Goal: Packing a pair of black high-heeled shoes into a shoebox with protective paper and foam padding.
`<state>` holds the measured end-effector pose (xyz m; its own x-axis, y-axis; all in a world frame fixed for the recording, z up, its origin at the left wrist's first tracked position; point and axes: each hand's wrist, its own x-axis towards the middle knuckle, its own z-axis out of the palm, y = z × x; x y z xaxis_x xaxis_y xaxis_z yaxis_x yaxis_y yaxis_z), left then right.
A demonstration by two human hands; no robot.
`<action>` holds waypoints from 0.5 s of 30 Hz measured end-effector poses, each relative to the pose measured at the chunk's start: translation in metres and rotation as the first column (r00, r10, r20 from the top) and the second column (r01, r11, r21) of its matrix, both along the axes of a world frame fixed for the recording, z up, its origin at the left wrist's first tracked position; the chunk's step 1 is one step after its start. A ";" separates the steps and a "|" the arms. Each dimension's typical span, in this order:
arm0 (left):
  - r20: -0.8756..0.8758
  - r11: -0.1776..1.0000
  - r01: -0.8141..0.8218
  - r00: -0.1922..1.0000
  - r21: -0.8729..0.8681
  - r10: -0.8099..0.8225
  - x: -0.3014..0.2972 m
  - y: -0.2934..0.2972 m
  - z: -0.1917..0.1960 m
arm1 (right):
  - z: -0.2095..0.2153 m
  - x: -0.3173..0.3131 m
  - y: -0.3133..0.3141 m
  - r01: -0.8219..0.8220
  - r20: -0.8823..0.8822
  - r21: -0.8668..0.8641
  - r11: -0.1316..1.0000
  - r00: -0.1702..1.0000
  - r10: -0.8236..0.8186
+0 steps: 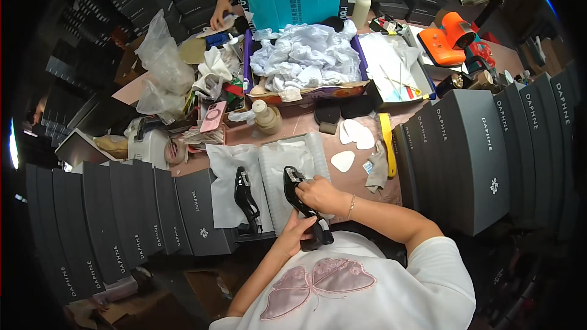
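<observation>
A glossy black high-heeled shoe with a sparkling ornament near its pointed toe is held over a foam-lined box. My left hand is closed around its rear part, close to my body. My right hand is closed at the shoe's opening, its fingertips partly hidden there. To the left, a matching black shoe lies on white tissue paper over a dark box. White foam sheeting lies under and beyond the held shoe.
Rows of dark shoe boxes flank me. Ahead stands a bin of crumpled white paper. A bottle, pink phone, white pads, yellow-handled tool and orange device lie about. Another person's hand shows far left.
</observation>
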<state>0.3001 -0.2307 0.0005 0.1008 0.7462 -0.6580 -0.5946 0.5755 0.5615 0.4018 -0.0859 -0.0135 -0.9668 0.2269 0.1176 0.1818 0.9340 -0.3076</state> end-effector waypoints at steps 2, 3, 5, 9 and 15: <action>0.036 1.000 -0.006 0.999 -0.008 0.006 0.000 -0.006 -0.012 | -0.017 0.001 -0.008 0.028 0.024 -0.010 1.000 0.999 -0.028; 0.038 1.000 0.012 0.999 -0.005 -0.012 0.000 -0.008 -0.013 | -0.022 0.001 -0.013 0.044 0.031 -0.019 0.999 0.999 -0.043; 0.038 1.000 0.017 0.999 -0.012 -0.017 0.000 -0.015 -0.012 | -0.027 0.003 -0.018 0.106 -0.024 -0.048 0.993 0.994 -0.107; 0.145 0.998 0.021 0.989 0.058 -0.029 0.000 -0.025 -0.024 | 0.000 0.013 -0.029 0.156 0.062 -0.100 0.983 0.987 -0.151; 0.063 0.998 -0.005 0.998 0.062 0.001 0.005 -0.022 -0.019 | -0.014 0.006 -0.021 0.065 0.069 -0.042 0.997 0.996 -0.062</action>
